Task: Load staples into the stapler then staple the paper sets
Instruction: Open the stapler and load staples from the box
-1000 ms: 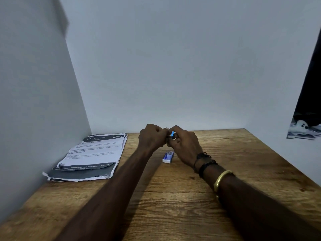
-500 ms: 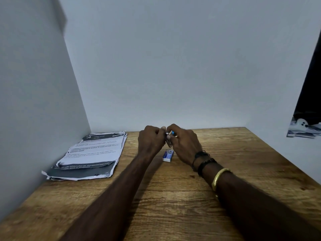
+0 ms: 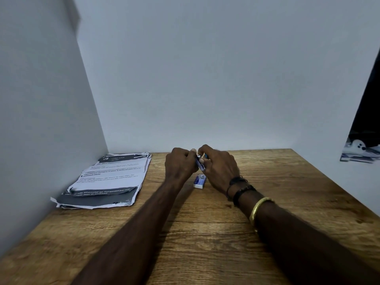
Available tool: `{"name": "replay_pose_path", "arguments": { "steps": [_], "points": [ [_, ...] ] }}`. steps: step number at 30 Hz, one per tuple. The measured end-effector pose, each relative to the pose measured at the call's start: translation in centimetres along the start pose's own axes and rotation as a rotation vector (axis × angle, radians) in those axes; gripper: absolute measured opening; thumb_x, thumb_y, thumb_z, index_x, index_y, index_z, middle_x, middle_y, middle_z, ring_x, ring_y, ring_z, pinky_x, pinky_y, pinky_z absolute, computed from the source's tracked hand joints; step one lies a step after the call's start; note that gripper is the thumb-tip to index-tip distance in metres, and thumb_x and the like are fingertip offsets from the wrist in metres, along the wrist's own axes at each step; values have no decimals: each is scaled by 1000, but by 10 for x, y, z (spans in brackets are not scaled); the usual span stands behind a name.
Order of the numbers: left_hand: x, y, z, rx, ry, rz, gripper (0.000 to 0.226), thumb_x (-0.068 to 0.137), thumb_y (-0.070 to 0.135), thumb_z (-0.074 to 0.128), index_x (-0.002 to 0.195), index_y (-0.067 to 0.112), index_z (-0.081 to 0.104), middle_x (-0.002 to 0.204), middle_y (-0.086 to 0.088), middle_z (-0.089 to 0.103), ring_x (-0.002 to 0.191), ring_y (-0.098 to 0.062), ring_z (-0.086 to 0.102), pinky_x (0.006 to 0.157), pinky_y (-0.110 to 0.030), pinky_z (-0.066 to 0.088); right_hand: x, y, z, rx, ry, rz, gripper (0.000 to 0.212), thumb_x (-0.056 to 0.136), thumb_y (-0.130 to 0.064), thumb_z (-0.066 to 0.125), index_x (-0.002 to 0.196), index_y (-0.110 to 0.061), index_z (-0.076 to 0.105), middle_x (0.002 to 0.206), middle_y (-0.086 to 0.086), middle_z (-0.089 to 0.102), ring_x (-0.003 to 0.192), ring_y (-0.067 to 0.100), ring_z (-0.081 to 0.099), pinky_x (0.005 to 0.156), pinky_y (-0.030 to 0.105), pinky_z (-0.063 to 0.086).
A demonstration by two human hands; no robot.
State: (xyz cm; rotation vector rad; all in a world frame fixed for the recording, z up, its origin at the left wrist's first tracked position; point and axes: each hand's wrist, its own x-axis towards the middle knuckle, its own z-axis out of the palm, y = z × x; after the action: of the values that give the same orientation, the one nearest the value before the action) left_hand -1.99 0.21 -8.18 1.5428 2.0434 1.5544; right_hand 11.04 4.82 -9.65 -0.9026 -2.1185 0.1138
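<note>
Fingers (image 3: 206, 148) curled: left hand (image 3: 178, 166), right hand (image 3: 222, 170) grip slim blue stapler (image 3: 200, 164).

The setting is a partitioned desk station of the office or study type. A wood-grain tabletop (image 3: 287, 202) is enclosed by plain white panels (image 3: 205, 79) at left, back and right. A stack of printed sheets (image 3: 111, 177) lies in the left rear corner.

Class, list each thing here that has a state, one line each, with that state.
Left hand: curled, gripping the stapler.
Right hand: curled, pinching the stapler.
Stapler: held above the table between both hands; open or closed unclear.
Staple box: lying on the table below the hands.
Paper stack: lying flat at the table's left, untouched, edges ragged.
</note>
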Motion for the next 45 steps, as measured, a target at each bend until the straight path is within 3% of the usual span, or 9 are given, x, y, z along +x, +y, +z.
{"name": "replay_pose_path", "arguments": {
  "steps": [9,18,22,26,29,31,34,37,45],
  "points": [
    [-3,1,-3,35,66,3,47,99,33,53,72,2,78,67,-16,75,70,-32,74,77,-46,60,0,4,7,-7,23,-69,20,100,-35,51,117,-31,61,82,2,70,73,22,62,60,32,49],
    [-5,5,-4,132,71,50,49,100,32,51,70,3,77,67,-15,75,69,-29,71,77,-43,57,-1,4,8,-54,33,-104,10,100,-31,47,107,-27,53,78,1,66,68,24,60,56,34,47],
    [-1,-5,-5,9,63,-42,48,100,32,51,70,5,78,68,-14,76,71,-30,74,80,-43,60,0,6,7,5,50,-53,8,101,-27,46,106,-26,52,79,4,68,70,28,63,61,42,54],
    [4,-14,-4,-217,69,-222,48,99,29,48,67,6,76,67,-14,76,70,-32,76,80,-48,62,2,7,7,213,114,72,11,99,-21,51,102,-29,57,78,-3,71,73,19,68,63,38,56],
    [15,-22,-8,-488,34,-500,35,103,14,48,98,-10,72,86,-20,75,63,-26,74,66,-39,65,4,12,6,493,179,258,9,101,-17,53,102,-21,62,87,1,70,73,23,74,68,44,62],
    [19,-28,-12,-508,2,-581,28,101,5,50,119,-11,62,99,-17,70,63,-18,70,61,-32,64,5,15,7,647,195,369,10,102,-15,54,103,-14,63,95,5,68,71,24,76,69,43,65],
    [13,-31,-10,-427,50,-568,27,91,19,56,97,0,74,90,-15,77,70,-27,71,77,-43,65,5,19,7,823,173,506,10,102,-10,54,102,-13,63,97,8,68,67,22,77,65,35,65],
    [7,-28,-12,-40,24,-357,31,82,37,65,69,10,73,71,-7,74,77,-28,69,77,-38,55,6,22,6,953,136,601,12,102,-7,54,100,-14,64,93,6,68,64,21,77,60,30,63],
    [3,-18,-6,149,-250,-228,35,90,43,59,84,15,78,78,1,77,81,-22,72,84,-38,57,6,22,3,1138,27,720,15,103,-3,51,101,-9,65,102,25,67,74,32,77,63,35,64]
  ]
}}
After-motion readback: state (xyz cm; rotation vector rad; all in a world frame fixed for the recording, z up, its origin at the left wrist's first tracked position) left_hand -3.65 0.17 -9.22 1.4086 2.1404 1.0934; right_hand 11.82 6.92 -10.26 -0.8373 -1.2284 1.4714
